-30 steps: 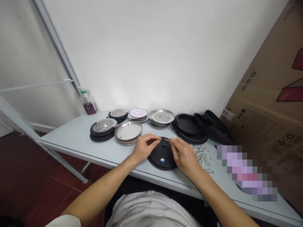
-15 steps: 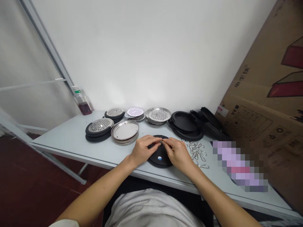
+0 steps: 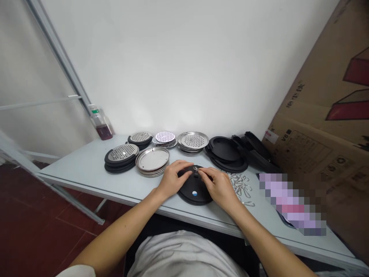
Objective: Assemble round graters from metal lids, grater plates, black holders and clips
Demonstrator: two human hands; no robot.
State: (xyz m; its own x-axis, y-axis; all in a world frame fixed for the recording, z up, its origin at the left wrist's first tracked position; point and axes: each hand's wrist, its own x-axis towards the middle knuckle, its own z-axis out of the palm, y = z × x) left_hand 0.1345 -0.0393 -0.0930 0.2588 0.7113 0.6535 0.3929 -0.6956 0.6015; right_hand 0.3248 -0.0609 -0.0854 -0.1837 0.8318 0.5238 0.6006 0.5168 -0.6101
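A round black disc [image 3: 193,196] with a small blue-and-white round sticker lies before me near the table's front edge. At its far side a small metal wire loop [image 3: 196,168] stands by a dark tab. My right hand [image 3: 216,184] pinches this wire loop between thumb and forefinger. On the disc's left side rests my left hand [image 3: 174,178], its thumb and fingers apart with nothing between them. Several loose wire loops [image 3: 241,185] lie just right of my right hand.
Along the wall stand stacked metal pans [image 3: 152,158], perforated discs in black rims [image 3: 121,156], perforated metal plates [image 3: 193,141] and black round parts [image 3: 226,151]. A bottle of dark liquid [image 3: 103,130] stands at the back left. A large cardboard box [image 3: 319,154] borders the right.
My left fingers have come off the wire loop and moved slightly left, opening. The loop at the disc's far side now shows more clearly, still in my right hand's pinch.
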